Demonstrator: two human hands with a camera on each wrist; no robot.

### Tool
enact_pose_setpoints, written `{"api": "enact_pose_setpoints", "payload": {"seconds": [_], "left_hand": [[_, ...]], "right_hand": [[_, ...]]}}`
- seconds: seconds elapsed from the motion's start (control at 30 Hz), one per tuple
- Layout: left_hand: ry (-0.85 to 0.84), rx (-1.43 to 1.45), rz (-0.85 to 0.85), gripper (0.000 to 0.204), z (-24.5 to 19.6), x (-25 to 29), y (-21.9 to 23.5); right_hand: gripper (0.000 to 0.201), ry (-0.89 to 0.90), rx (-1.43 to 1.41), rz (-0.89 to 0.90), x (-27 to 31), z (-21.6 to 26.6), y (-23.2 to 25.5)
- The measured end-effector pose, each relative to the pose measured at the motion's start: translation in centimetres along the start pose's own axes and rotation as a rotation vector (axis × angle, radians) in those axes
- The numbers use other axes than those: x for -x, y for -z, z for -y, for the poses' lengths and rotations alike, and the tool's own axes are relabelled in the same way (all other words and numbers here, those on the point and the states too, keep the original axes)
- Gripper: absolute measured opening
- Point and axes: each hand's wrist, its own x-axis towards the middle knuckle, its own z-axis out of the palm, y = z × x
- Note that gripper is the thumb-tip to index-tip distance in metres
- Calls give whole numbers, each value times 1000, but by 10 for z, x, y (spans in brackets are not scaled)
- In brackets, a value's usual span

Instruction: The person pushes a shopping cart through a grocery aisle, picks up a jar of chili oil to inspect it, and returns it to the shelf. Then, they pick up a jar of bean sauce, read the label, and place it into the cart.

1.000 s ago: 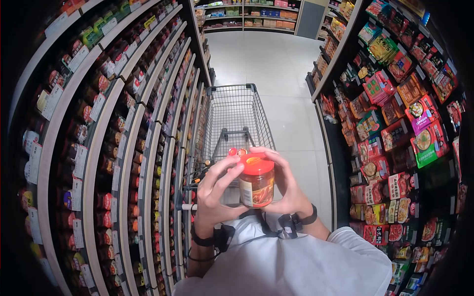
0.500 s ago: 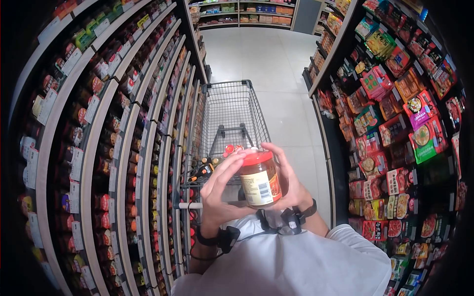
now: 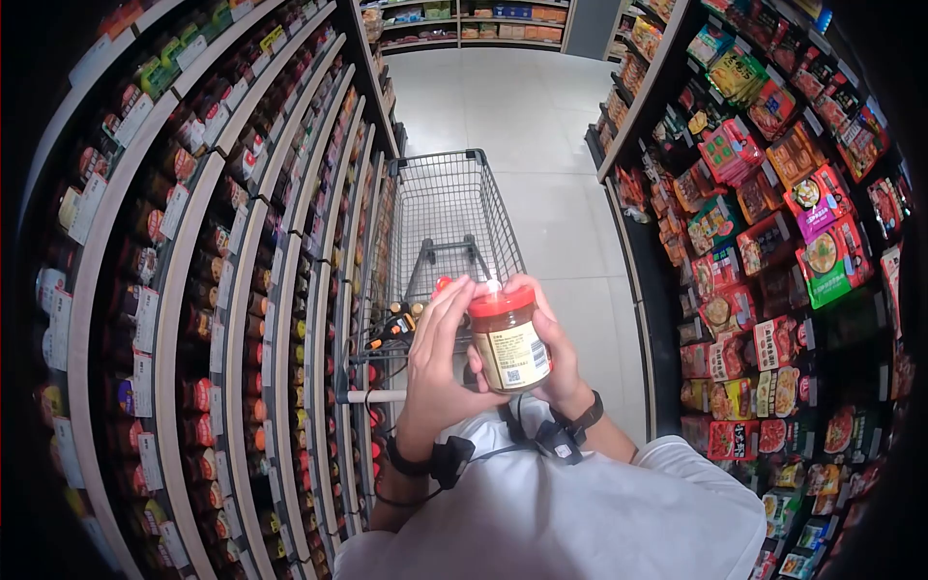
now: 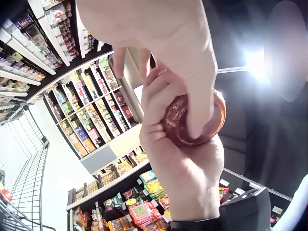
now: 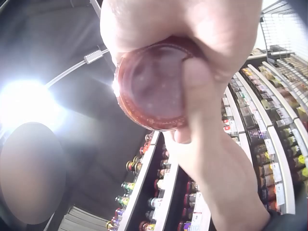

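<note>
Both hands hold a glass sauce jar (image 3: 510,350) with a red lid, close in front of the chest. Its cream label, with small print and a barcode, faces the head camera. On the jar's left, the left hand (image 3: 435,362) has long fingers reaching up beside the lid. The right hand (image 3: 563,356) grips the jar's right side, fingertips near the lid's edge. From below, in the left wrist view, the left thumb (image 4: 199,110) lies across the jar's base. Reddish-brown contents show through the base (image 5: 154,86) in the right wrist view.
Ahead stands a wire shopping cart (image 3: 449,193), its handle (image 3: 377,395) left of the hands, with some bottles and a red-topped item inside. Shelves of jars (image 3: 208,391) line the left; bagged foods (image 3: 739,343) hang on the right. Pale floor (image 3: 580,232) runs between.
The jar has been turned in the hands, bringing the cream label and barcode round to face the head camera. The left fingers have shifted off the lid's top to its side.
</note>
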Motion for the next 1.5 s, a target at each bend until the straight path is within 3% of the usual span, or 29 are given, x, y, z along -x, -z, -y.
{"api": "enact_pose_setpoints", "payload": {"seconds": [0.2,0.8,0.9,0.93,1.0,1.17,1.2,1.4,1.5], "left_hand": [[11,-25,5,84,14,10,0],[16,-5,-36,86,6,16,9],[14,47,-113,86,-1,14,14],[-12,49,-147,86,-2,15,17],[-35,80,-207,87,0,18,20],[-132,6,-147,93,0,15,28],[-146,-20,-131,96,2,15,28],[-116,-5,-155,96,4,20,25],[-133,-8,-148,94,5,17,25]], "right_hand": [[46,-54,113,-15,-1,-5,-5],[50,-71,20,89,3,-12,3],[56,107,638,-25,-4,-9,2],[60,141,636,-10,-7,-3,-10],[60,16,497,-26,-8,-3,-10],[61,-144,149,9,-3,-19,-10],[63,-142,226,-115,-5,-22,-17],[62,-187,141,28,-6,-23,-3],[63,-167,275,-144,-9,-23,-12]]}}
